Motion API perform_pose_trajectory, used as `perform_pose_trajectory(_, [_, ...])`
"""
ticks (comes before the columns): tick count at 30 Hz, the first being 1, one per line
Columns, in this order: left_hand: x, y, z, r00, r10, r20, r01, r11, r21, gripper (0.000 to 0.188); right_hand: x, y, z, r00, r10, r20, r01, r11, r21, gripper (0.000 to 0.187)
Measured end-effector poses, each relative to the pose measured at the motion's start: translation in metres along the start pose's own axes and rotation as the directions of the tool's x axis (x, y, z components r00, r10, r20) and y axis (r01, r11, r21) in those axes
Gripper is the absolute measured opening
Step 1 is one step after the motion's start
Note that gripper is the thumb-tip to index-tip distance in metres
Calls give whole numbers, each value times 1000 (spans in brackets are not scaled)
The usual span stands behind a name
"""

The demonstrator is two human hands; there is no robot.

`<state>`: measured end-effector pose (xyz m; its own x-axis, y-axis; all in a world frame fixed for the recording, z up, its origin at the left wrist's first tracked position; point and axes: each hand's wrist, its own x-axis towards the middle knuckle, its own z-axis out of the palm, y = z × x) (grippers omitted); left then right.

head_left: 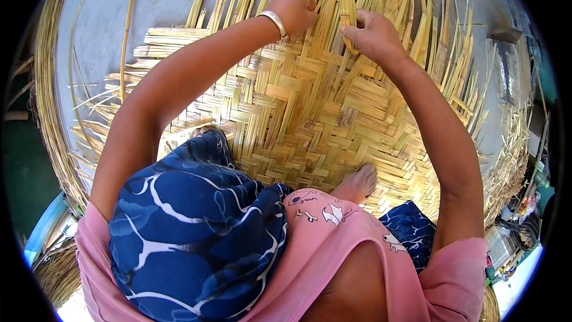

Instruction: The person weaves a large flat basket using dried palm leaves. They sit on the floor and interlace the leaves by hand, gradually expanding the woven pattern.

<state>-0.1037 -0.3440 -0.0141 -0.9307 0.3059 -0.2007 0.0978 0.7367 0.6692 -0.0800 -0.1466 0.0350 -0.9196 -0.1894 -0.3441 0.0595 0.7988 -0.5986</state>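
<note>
Pinching a loose bamboo strip [347, 0] at the mat's [310, 113] far edge, the right hand [372, 33] has its grip clamped on it; the left hand [295, 9] presses flat, fingers together. Bent sharply, the strip could crack or slip out of the weave.

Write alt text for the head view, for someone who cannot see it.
Seen from above, a person's left hand presses on a half-woven bamboo mat while the right hand pinches a loose bamboo strip. A bare foot rests on the mat, which lies on grey ground.
</note>
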Motion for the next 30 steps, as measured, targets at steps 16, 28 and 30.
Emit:
perform_pose_trajectory(16, [51, 26, -16, 897, -211, 388, 313, 923, -223, 54, -10, 17, 3, 996, 83, -24, -72, 951, 302, 30])
perform_pose_trajectory(28, [40, 14, -12, 958, 13, 287, 202, 680, -705, 38, -5, 9, 3, 973, 227, 30, -220, 892, 395, 28])
perform_pose_trajectory(30, [28, 15, -22, 940, 123, 317, 183, 604, -776, 34, -4, 6, 8, 992, 119, 50, -128, 947, 294, 27])
